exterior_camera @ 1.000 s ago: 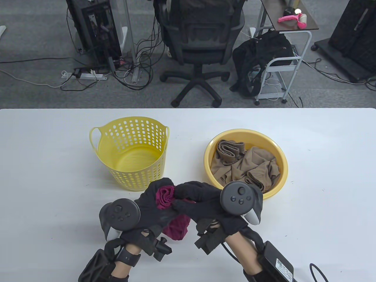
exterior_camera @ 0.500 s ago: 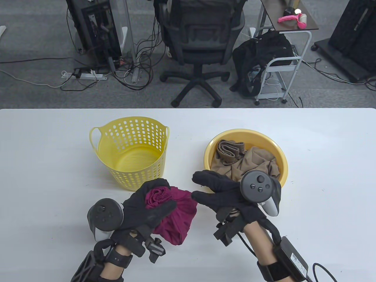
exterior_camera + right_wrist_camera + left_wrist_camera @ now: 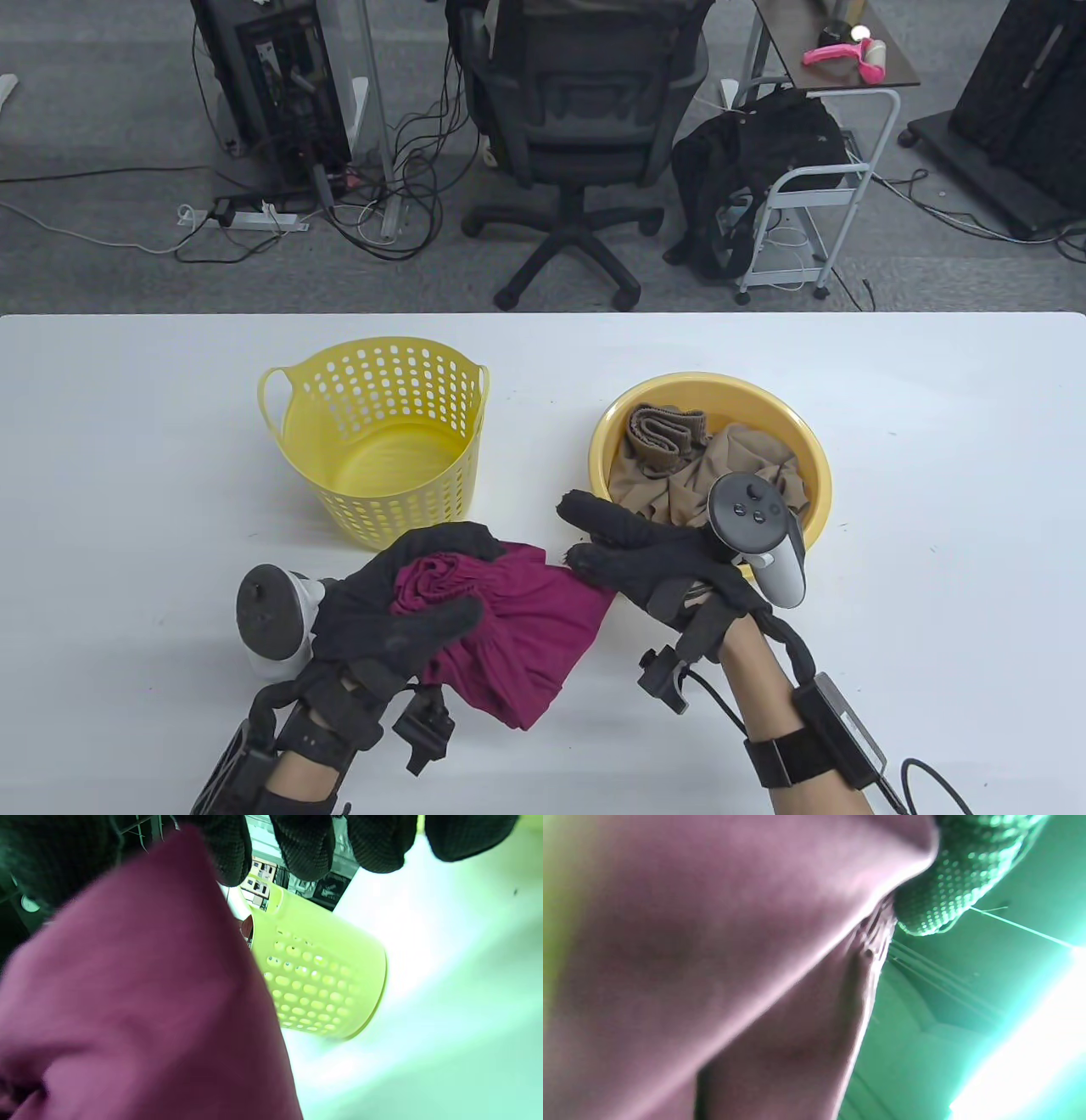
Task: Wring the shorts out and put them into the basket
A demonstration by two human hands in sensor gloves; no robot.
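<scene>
Shorts (image 3: 517, 637), maroon and bunched, lie at the near centre of the white table (image 3: 933, 475) in the table view, one end gathered in the left hand (image 3: 399, 607), whose fingers and thumb curl round the cloth. Right hand (image 3: 653, 560), just right of the garment, has its fingers extended and spread, its fingertips at the cloth's right corner; whether they touch it cannot be told. Yellow perforated basket (image 3: 297, 407) stands just beyond the left hand and holds nothing. Yellow basin (image 3: 810, 450), to its right, holds tan garments (image 3: 713, 484). An office chair (image 3: 585, 127) stands beyond the far table edge.

Left wrist view: blurred maroon cloth fills most of the picture, with one gloved fingertip (image 3: 941, 891) at the upper right pressing into it.

Right wrist view: the right hand's fingertips (image 3: 305, 849) hang from the top edge, apart and uncurled, gripping nothing; the cloth fills the left, the basket beyond it.

Judgement: wringing looks finished or between twists, and the transfer is not yet made. If finished, the next move calls for the left hand to lift the bundle clear over the near rim and let it go inside.
</scene>
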